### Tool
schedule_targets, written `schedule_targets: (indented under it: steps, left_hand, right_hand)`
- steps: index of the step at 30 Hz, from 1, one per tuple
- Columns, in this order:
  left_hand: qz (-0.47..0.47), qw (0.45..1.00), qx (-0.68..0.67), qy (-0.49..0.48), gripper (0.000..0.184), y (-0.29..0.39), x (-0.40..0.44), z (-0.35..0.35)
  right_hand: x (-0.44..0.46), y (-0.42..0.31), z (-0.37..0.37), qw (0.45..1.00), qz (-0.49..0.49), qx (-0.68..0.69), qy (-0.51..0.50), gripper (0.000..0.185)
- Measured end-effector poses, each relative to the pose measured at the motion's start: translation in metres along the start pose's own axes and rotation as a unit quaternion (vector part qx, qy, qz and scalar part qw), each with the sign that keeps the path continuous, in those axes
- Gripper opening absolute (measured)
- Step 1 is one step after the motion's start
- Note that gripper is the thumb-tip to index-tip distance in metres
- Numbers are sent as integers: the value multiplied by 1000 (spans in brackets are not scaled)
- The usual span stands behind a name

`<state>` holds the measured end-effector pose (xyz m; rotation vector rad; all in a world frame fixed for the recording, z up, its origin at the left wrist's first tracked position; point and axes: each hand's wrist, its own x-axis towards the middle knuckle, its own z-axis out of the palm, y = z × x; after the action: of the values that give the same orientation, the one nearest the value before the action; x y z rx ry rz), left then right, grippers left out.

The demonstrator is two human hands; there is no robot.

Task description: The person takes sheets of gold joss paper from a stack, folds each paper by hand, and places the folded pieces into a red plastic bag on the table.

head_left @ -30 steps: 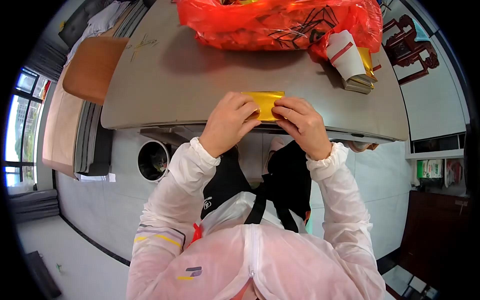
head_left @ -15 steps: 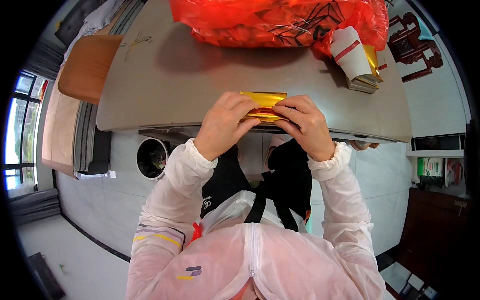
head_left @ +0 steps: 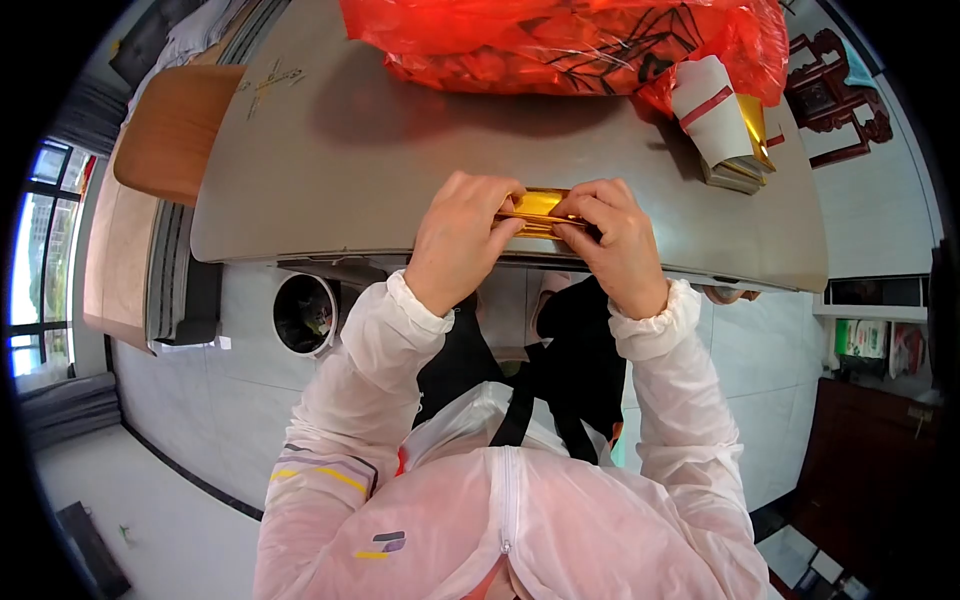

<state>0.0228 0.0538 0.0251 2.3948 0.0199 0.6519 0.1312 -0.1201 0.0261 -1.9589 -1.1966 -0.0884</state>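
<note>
A sheet of shiny gold paper lies at the near edge of the grey table, partly folded, with a raised fold running across it. My left hand pinches its left end between thumb and fingers. At its right end, my right hand grips the paper the same way. My fingertips hide both ends of the fold. Beyond the hands sits a red plastic bag with black markings. Right of the bag stands a stack of gold paper with a white wrapper around it.
A brown chair back touches the table's left side. Below the table at left, a round bin stands on the tiled floor. A carved dark wooden chair is at the upper right, and a shelf is at the right.
The gold paper, flatter before, now has a raised fold and is narrower from front to back. Both hands stay on its ends, fingers curled further round it. The view has shifted slightly.
</note>
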Motion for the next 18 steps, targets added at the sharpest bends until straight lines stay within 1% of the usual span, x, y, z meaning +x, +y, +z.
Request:
schedule_targets:
  steps: [3,6,9,12,15,18]
  left_hand:
    - [1,1000,12,4,23,0,0,1]
    - [4,1000,25,13,21,1,-1,3]
    - [7,999,39,18,19,-1,0,4]
    - [3,999,51,19,17,-1,0,6]
    - [1,998,58,18,18,1,1,6]
    - [-7,998,62,17,19,4,2,4]
  right_hand:
    - [1,0,1,1000,9,-5,2,17]
    - [3,-1,0,1000,8,-13,-4,14]
    - [5,3,-4,999,19,30,-12,12]
    - [9,4,-10,997,48,40,-38,11]
    - [7,4,-2,999,46,19,3,11]
    - [6,6,3,998,51,3,24,11]
